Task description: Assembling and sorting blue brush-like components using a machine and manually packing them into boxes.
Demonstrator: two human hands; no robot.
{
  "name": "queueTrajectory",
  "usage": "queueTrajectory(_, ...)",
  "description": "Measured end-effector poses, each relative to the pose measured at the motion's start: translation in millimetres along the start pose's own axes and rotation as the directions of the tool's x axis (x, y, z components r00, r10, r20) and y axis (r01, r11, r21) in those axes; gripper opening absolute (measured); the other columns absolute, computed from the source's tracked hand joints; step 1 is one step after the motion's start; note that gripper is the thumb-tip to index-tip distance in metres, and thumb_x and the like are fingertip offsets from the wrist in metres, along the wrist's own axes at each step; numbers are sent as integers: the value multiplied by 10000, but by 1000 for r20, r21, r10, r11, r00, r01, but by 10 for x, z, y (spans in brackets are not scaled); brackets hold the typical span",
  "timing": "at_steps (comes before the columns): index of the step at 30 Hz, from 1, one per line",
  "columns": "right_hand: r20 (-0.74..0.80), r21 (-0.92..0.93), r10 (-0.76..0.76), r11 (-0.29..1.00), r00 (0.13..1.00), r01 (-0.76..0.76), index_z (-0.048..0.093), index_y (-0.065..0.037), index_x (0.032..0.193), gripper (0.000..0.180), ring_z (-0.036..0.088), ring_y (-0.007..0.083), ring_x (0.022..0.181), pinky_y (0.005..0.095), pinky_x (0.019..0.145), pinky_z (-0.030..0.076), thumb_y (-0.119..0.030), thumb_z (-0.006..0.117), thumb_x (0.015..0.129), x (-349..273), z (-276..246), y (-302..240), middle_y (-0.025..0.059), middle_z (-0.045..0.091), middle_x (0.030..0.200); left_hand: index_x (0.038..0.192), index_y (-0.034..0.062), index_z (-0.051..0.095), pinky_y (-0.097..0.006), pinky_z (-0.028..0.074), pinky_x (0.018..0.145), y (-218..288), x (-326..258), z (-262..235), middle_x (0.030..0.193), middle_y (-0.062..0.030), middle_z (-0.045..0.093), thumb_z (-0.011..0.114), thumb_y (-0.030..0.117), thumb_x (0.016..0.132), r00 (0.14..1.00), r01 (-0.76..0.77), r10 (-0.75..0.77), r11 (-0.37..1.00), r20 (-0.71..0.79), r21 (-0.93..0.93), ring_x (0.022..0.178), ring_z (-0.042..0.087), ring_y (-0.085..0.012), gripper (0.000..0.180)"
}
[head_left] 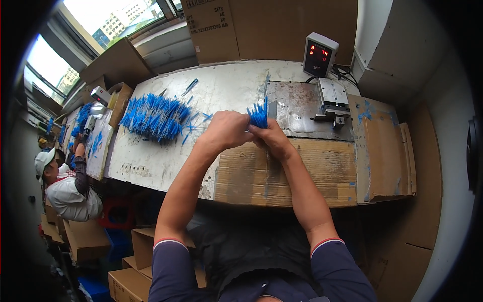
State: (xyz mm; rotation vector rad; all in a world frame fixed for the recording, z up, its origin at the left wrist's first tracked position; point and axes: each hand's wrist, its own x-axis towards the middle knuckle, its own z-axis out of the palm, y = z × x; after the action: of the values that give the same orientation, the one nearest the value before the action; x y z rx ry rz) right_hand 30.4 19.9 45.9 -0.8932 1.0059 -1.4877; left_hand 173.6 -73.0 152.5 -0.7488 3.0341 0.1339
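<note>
1. The table [166, 166] in front of me is a worn white sheet with a flattened piece of cardboard [302, 176] laid over its near right part and a bare metal plate [297, 108] beyond that.
2. At the far edge of the table stands a small grey counter box with red digits [320, 54], and just in front of it a little metal press fixture [333, 103] sits on the plate.
3. To my left on the table lies a large loose pile of blue cable ties [153, 117], spread fan-wise with most of them running left to right; a few stray ties lie beside it. Judging by its size, most of the work is still ahead, and I see no finished bundles set down anywhere.
4. Further left, at another table, a person in a white cap [44, 160] works over more blue ties.
5. My left hand [227, 130] and right hand [271, 138] are pressed together above the far edge of the cardboard, both closed around one small bundle of blue ties [259, 115].
6. That bundle stands roughly upright, long axis pointing away from me, its free ends fanning out above my fingers.
</note>
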Motion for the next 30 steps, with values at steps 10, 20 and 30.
queueTrajectory(10,34,196,-11,981,999,4,677,-10,1029,199,617,118,636,248,542,477,-83,796,886,-28,-31,3,51,674,807,936,61,736,-439,557,762,59,-38,-369,875,-121,749,855,369,791,993,-76,76,997,85,-11,860,730,-323,360)
queueTrajectory(20,-20,262,-104,959,994,105,718,-12,1029,184,657,147,716,296,633,547,-20,798,863,-12,102,94,45,695,868,1231,2,697,-303,530,953,-61,-108,41,1165,-102,737,611,284,1070,927,-55,-215,730,-306,-681,1100,680,-167,335)
queueTrajectory(30,32,-149,-106,983,994,110,728,-5,933,153,691,145,763,323,731,580,-18,816,808,26,160,96,51,722,837,1385,15,622,-414,428,1144,119,-230,316,1408,-161,629,438,482,1103,913,-260,-90,624,-398,-737,1337,571,-291,576)
